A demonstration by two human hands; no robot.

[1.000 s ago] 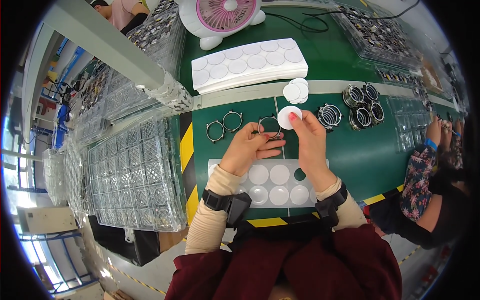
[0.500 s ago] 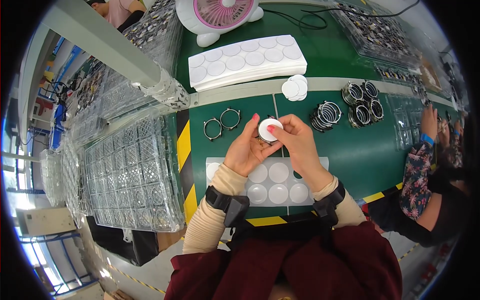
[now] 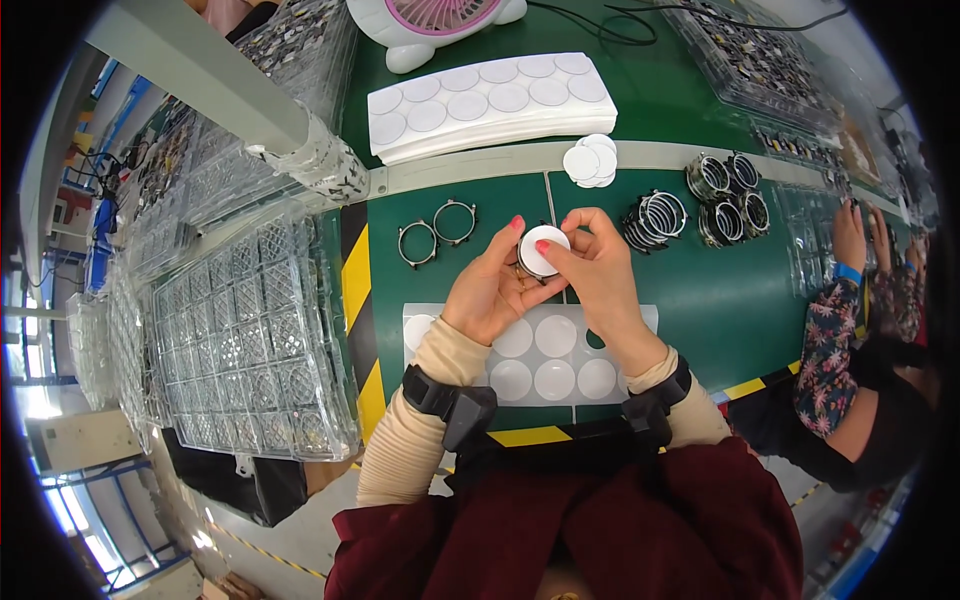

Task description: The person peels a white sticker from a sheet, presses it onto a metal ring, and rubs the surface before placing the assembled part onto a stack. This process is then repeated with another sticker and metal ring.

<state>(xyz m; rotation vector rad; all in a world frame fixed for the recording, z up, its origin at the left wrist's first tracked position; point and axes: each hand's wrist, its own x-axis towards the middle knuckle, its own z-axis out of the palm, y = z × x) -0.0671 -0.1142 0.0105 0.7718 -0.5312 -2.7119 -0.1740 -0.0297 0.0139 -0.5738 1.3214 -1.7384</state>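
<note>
Both hands meet above the green tabletop [image 3: 700,310], pinching one small white disc [image 3: 545,248] between them: the left hand [image 3: 490,290] curls under it with thumb and fingertips closed on its lower left edge, while the right hand [image 3: 600,275] presses its thumb and forefinger on the disc's right rim. A dark metal ring seems to sit behind the disc, though the fingers hide most of it (so how it is fitted cannot be told). Just below the hands lies a clear tray [image 3: 640,325] with round pockets, most of them filled with white discs. To the left of the hands, two open metal rings [image 3: 436,230] lie side by side on the tabletop. Beyond the hands sits a small loose pile of white discs [image 3: 590,162], and farther back a stack of white sheets [image 3: 490,100] bearing round pads. To the right, coiled metal rings [image 3: 655,215] stand bunched together, near another person's hand [image 3: 850,235].
</note>
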